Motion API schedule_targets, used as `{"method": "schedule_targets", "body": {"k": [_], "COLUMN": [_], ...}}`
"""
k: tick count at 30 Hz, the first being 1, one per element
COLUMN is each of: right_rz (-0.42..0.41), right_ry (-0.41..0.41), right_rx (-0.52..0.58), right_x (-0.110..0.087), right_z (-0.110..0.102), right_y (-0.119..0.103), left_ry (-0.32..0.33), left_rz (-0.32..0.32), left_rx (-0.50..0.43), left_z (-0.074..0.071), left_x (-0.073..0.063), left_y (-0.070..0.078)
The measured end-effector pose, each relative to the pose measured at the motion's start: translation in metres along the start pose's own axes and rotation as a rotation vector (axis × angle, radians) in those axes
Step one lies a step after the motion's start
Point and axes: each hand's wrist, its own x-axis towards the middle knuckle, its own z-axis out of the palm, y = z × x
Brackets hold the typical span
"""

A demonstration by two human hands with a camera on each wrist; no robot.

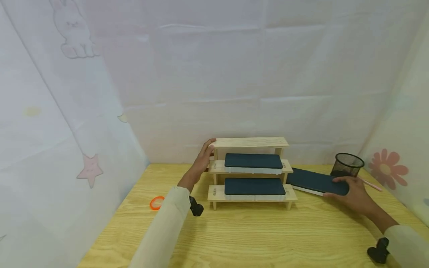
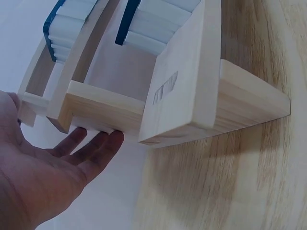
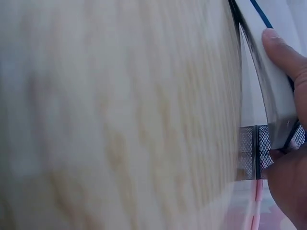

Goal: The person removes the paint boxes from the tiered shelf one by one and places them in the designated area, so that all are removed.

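Note:
A three-tier light wooden stand point(image 1: 249, 142) stands on the table, with a long white box with a dark blue top on its middle tier point(image 1: 253, 160) and another on its bottom tier point(image 1: 254, 186). My left hand point(image 1: 202, 160) is at the stand's left end; in the left wrist view its relaxed fingertips point(image 2: 115, 139) touch the side support. At the right, my right hand point(image 1: 355, 195) grips the near end of a third such box point(image 1: 315, 180), thumb on its white side. That end is tilted up off the table in the right wrist view; the far end is partly hidden behind the stand.
A black mesh pen cup point(image 1: 349, 160) stands at the back right, with a pink pen point(image 1: 371, 184) lying beside it. An orange ring point(image 1: 156, 203) lies left of the stand. Pale printed cloth point(image 1: 214, 74) hangs behind the table and at both sides.

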Motion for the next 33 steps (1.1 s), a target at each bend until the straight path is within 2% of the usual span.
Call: {"method": "schedule_targets", "body": {"k": [3,6,10,16,21,23,28,31,33], "right_rz": [0.002,-0.009,-0.032,-0.039,-0.086,-0.141,-0.402,-0.46,-0.444], "right_ry": [-0.018,-0.032,-0.043,-0.055,-0.056,-0.039,0.114,0.162,0.136], "right_rx": [-0.026,-0.065,-0.085,-0.078,-0.117,-0.153,-0.232,-0.167,-0.083], "right_x": [0.001,-0.001,-0.002,-0.002,0.003,0.006,0.022,0.036,0.045], "right_z": [0.004,0.011,0.014,0.011,0.008,0.005,-0.009,-0.014,-0.014], "right_y": [0.005,0.006,0.002,-0.006,-0.008,-0.013,-0.048,-0.086,-0.114], "left_ry": [-0.005,-0.014,0.005,0.065,0.038,0.029,0.025,0.017,0.012], "left_rz": [0.001,-0.009,-0.036,-0.082,-0.068,-0.059,-0.057,-0.056,-0.053], "left_rx": [0.032,0.031,-0.033,-0.166,-0.194,-0.188,-0.178,-0.173,-0.169], "left_z": [-0.002,-0.004,-0.002,0.011,0.018,0.019,0.021,0.021,0.022], "left_x": [0.001,-0.005,-0.019,-0.042,-0.051,-0.052,-0.055,-0.056,-0.057], "left_y": [0.0,-0.004,-0.008,-0.011,-0.018,-0.022,-0.029,-0.03,-0.03]}}
